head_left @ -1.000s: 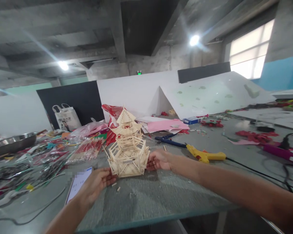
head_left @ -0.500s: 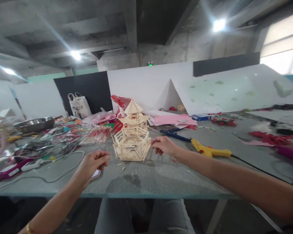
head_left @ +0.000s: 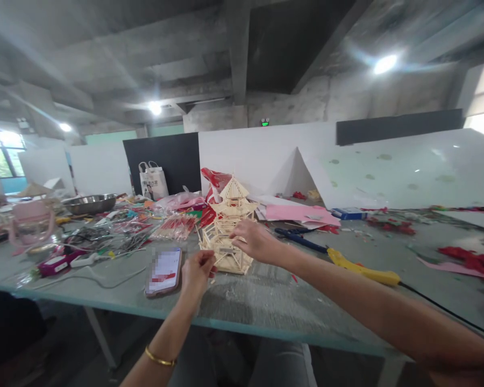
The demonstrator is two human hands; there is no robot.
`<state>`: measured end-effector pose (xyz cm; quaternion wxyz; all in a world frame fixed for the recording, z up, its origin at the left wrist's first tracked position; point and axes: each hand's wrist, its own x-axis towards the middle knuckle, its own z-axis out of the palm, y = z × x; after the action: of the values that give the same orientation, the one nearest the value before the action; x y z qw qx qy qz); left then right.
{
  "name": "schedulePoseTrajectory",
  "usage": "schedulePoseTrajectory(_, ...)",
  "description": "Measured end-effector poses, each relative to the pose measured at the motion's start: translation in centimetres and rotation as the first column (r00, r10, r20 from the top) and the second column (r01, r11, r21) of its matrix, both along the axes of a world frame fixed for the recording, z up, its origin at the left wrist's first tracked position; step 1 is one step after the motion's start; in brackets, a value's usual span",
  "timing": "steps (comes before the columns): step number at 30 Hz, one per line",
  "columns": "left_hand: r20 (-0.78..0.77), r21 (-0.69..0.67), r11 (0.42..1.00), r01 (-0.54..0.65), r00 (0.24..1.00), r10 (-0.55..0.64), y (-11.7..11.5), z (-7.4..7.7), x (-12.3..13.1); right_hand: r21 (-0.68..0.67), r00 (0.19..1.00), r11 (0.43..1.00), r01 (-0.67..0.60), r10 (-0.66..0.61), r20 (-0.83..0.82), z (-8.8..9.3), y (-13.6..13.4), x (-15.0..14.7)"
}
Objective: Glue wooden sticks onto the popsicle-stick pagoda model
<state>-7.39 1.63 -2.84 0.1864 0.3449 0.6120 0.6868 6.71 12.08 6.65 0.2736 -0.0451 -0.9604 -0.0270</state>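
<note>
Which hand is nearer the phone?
The left hand, gold bracelet on its wrist, beside the phone; the right hand is farther off, by the pagoda model's right side.

Right hand [head_left: 255, 242] now in front of stick pagoda [head_left: 233, 208], phone [head_left: 165, 270] now fully visible

Legible wording: none. White tote bag [head_left: 154, 185]: dark printed characters on the front, too small to make out. Green lit sign [head_left: 265, 123], high at the back: symbols unreadable. Phone [head_left: 167, 271]: screen lit, partly pixelated, with a red patch low down; content illegible. Purple power strip [head_left: 48, 269]: white label [head_left: 61, 262], print too blurred to decipher
</note>
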Motion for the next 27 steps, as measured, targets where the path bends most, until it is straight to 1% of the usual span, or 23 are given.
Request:
schedulePoseTrajectory(2,-0.023,0.011,1.000,-0.004,1.000,0.004,0.6,-0.1,0.0,0.003,0.999,1.000,0.012,-0.012,0.031,0.0,0.0,-0.7)
schedulePoseTrajectory(4,-0.038,0.013,1.000,-0.015,0.999,0.015,1.0,-0.3,0.1,-0.025,0.998,0.999,0.024,-0.022,0.055,0.0,0.1,-1.2)
schedulePoseTrajectory(8,-0.062,-0.002,0.999,-0.054,0.997,0.054,1.4,-0.3,0.3,-0.161,0.995,0.986,0.035,-0.019,0.101,-0.4,0.9,-1.9)
schedulePoseTrajectory(11,-0.100,-0.010,0.996,-0.089,0.991,0.088,1.3,-0.2,0.6,-0.284,0.994,0.959,0.024,0.007,0.105,-0.9,1.7,-2.2)
schedulePoseTrajectory(14,-0.158,-0.020,0.993,-0.119,0.981,0.114,1.2,-0.1,0.9,-0.352,0.994,0.936,-0.003,0.042,0.103,-0.9,2.5,-2.2)
schedulePoseTrajectory(20,-0.305,-0.033,0.982,-0.188,0.937,0.169,1.1,-0.2,0.9,-0.419,0.975,0.907,-0.044,0.131,0.181,0.1,2.6,-1.9)
schedulePoseTrajectory(22,-0.365,-0.037,0.975,-0.220,0.911,0.191,1.0,-0.1,0.9,-0.418,0.972,0.908,-0.036,0.128,0.195,0.2,2.3,-1.9)
schedulePoseTrajectory(27,-0.483,-0.058,0.955,-0.291,0.845,0.229,1.0,0.2,1.0,-0.354,0.975,0.935,-0.012,0.090,0.205,0.0,1.8,-1.9)
